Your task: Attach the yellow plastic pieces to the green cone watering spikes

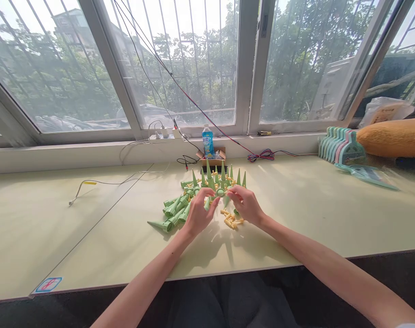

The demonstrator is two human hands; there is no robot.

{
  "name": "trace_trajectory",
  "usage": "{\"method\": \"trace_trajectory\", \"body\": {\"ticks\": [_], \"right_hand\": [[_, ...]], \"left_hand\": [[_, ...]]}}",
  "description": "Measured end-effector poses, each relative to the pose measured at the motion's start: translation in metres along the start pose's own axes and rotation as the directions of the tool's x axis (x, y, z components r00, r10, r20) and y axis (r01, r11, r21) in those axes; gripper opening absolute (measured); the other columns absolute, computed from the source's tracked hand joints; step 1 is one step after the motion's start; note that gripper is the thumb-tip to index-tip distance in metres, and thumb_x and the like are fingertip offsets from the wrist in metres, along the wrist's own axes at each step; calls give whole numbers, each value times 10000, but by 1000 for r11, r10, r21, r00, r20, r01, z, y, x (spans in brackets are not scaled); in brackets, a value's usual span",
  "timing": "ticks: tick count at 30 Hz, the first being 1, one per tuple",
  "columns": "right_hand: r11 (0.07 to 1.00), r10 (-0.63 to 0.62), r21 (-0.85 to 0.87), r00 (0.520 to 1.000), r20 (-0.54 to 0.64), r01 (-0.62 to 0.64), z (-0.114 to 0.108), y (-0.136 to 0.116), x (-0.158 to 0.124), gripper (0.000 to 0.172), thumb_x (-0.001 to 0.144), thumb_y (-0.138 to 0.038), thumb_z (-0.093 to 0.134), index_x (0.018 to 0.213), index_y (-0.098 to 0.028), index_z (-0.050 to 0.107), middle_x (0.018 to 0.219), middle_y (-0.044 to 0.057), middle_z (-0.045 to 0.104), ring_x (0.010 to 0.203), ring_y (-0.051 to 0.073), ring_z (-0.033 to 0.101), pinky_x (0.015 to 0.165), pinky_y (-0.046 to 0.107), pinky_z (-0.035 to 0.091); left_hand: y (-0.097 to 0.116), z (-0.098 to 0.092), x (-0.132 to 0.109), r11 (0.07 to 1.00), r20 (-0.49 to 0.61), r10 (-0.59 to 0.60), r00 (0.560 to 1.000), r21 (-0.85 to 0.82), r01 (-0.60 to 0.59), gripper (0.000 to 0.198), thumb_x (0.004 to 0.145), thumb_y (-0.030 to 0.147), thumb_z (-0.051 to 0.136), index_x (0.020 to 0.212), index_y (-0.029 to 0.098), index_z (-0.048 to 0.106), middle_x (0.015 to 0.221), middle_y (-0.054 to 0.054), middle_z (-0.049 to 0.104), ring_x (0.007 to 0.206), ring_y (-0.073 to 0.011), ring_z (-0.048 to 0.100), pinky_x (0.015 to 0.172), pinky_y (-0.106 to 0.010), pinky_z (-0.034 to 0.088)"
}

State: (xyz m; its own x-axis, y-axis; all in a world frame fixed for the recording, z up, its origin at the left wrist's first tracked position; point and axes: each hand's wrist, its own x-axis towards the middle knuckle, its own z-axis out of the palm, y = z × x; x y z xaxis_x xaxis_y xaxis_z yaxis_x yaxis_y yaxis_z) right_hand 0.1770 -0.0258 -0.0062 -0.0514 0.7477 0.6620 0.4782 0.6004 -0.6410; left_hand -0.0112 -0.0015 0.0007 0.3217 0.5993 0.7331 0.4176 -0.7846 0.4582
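Observation:
My left hand is closed on a green plant watering spike, whose round open end faces me above the table. My right hand pinches a small yellow valve against the side of that spike; the fingers partly cover it. Beyond both hands, several green spikes stand upright with yellow valves among them. More green spikes lie in a heap to the left of my left hand. Loose yellow valves are scattered on the table between my wrists.
Behind the spikes stand a small cardboard box and a blue bottle. A coiled cable and a white cable lie on the table. Pastel clipboard-like plates and an orange cushion-like roll are at far right.

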Motion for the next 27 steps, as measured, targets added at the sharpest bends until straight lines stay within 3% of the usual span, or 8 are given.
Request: {"method": "trace_trajectory", "body": {"ticks": [2, 5, 11, 22, 27], "right_hand": [[1000, -3, 8, 1000, -20, 4, 0, -1, 0, 296, 985, -379, 462, 840, -177, 623, 790, 49, 616, 683, 145, 541, 592, 253, 436], [1000, -18, 23, 1000, -21, 18, -1, -2, 1, 292, 984, -383, 466, 864, -182, 640, 810, 53, 617, 687, 145, 547, 588, 252, 444], [999, -36, 31, 998, 50, 35, -1, -5, -1, 301, 984, -397, 466, 876, -185, 650, 798, 36, 590, 582, 111, 499, 552, 244, 432], [999, 16, 44, 998, 67, -19, -1, -3, -1, 271, 966, -387, 475, 836, -185, 601, 660, 10, 568, 548, 123, 490, 539, 248, 416], [998, 29, 44, 995, 94, -34, -2, -2, -2, 363, 980, -418, 426, 743, -181, 566, 533, -22, 482, 492, 115, 441, 497, 238, 365]], "left_hand": [[2, -2, 1, 1000, 3, -10, 1000, -4, 10, 159, 951, 323, 527, 910, 178, 579, 870, -40, 644, 813, -167, 618, 753, -299, 489], [6, -5, 2, 999, 55, -24, 998, -19, 25, 339, 994, 356, 428, 778, 172, 614, 816, -43, 630, 764, -158, 593, 714, -287, 458], [9, -6, 2, 996, 174, -79, 982, -26, 84, 515, 1002, 441, 369, 648, 164, 620, 772, -38, 614, 722, -153, 569, 694, -290, 441], [5, -7, 1, 1000, 132, -25, 991, -9, 26, 335, 946, 433, 515, 800, 167, 660, 968, -72, 615, 894, -194, 613, 772, -329, 510], [3, -5, 0, 998, 100, 60, 993, -24, -58, 246, 882, 411, 634, 962, 179, 658, 1073, -85, 577, 818, -168, 618, 757, -347, 534]]}}
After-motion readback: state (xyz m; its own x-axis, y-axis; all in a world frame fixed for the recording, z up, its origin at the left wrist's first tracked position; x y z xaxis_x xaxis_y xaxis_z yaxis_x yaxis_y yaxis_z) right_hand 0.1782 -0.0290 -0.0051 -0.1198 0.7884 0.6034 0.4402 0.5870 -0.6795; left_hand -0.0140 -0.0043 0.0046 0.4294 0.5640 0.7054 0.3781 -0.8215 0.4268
